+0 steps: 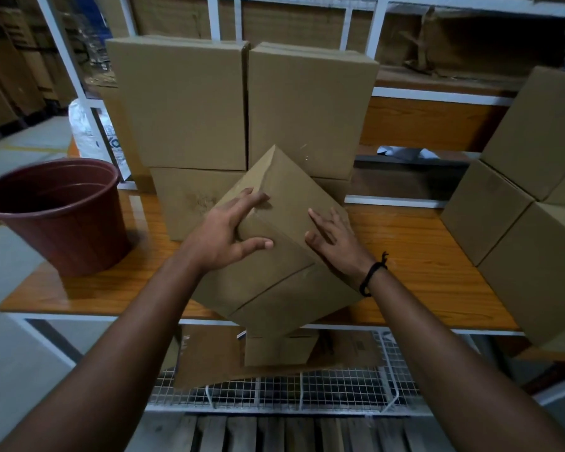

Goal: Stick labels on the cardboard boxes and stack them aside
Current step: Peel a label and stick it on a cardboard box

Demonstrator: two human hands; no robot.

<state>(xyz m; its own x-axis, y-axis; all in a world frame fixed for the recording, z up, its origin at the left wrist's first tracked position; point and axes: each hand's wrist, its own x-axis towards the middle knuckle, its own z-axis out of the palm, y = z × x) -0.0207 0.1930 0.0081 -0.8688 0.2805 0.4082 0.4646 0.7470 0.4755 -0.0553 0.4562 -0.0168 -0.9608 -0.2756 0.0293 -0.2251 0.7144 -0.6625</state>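
Centrally: orange wooden table (421, 256), stacked plain cardboard boxes (183, 102) behind. Tilted brown cardboard box (274, 282) at front edge, probably being turned to expose a label face. Left hand (222, 236) clamped round its corner; right hand (336, 243) flat, fingers straight, steadying.

box (276, 256): matt cardboard | table (418, 256): glossy wood | bucket (56, 213): ribbed plastic

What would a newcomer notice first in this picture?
The tilted cardboard box in the centre, over the front edge of the table: the left hand grips its corner, the right hand presses flat on its side. Behind it stands a stack of boxes; a red-brown bucket sits at the left.
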